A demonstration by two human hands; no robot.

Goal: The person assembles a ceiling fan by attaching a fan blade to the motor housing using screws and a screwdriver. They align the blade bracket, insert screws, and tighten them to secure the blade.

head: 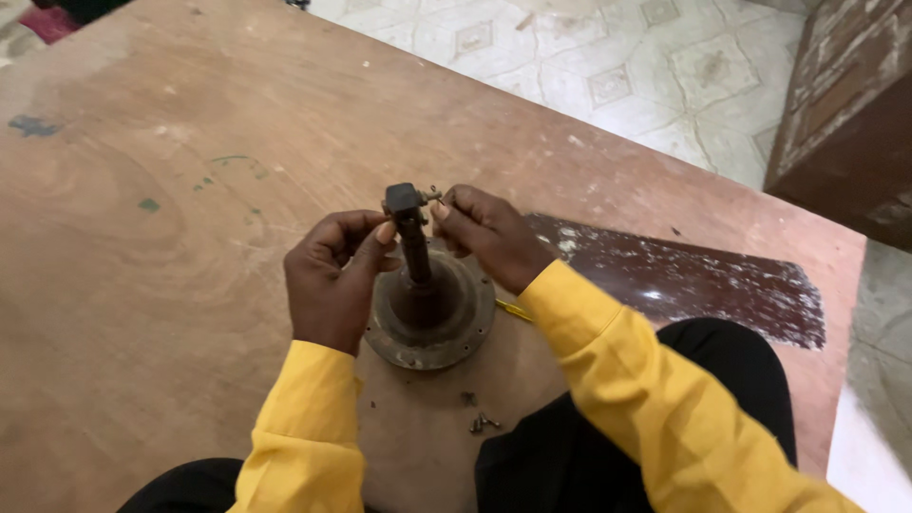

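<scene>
A worker seen from above wears a long-sleeved top in bright mustard yellow, the soft fabric creased along both forearms and gathered slightly at the plain, close-fitting cuffs that end at the wrists. No buttons, stripes or patches show on either sleeve. Below the sleeves, dark black trousers cover both legs. The left hand [328, 280] and right hand [489, 237] are bare, without gloves, rings or a watch; the fingers [380, 234] have short, pale, unpainted nails.
</scene>
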